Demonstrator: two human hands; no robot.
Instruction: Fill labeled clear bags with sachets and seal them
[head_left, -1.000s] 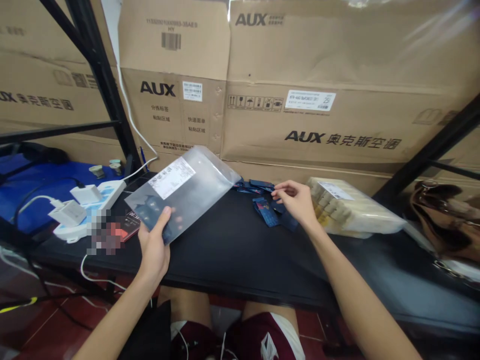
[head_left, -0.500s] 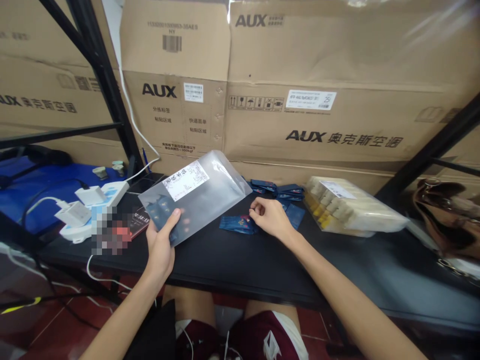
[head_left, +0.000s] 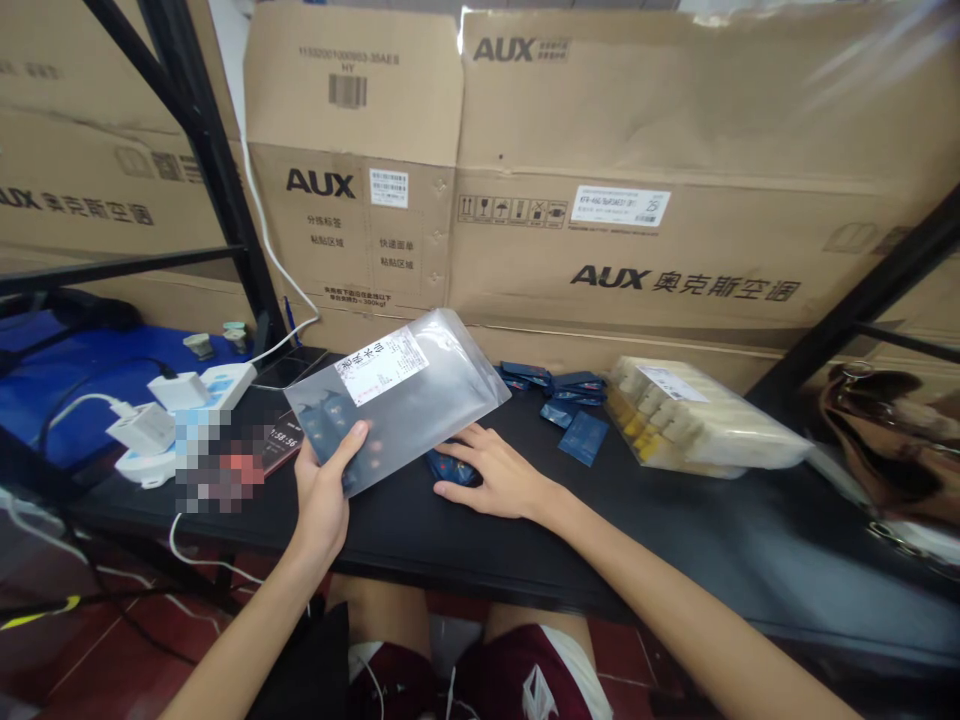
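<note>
My left hand (head_left: pixel 328 490) is closed on the lower left corner of a clear frosted plastic bag (head_left: pixel 427 390), thumb on top. The bag is tilted and bears a white label with dark characters; blue sachets show through its lower left part. Just right of the bag, low over the black table, my right hand (head_left: pixel 499 475) has its thumb and fingers around a small bunch of blue sachets (head_left: pixel 452 469). The hand and the bag's edge partly cover this bunch. Behind my right hand lie more blue sachets (head_left: pixel 577 387) in small piles, with a single flat one (head_left: pixel 584 438) nearer.
A clear-wrapped pack of pale yellow trays (head_left: pixel 690 420) sits right of the sachets. On the left are a power strip (head_left: pixel 225 395) with chargers and a phone (head_left: pixel 277 445). Large cardboard boxes (head_left: pixel 630 240) stand behind the black table (head_left: pixel 600 535). A brown bag (head_left: pixel 889 440) is far right.
My right hand has moved left and slightly down, and the bunch of sachets has shifted left with it, partly behind the bag. My left hand and the bag have barely moved.
</note>
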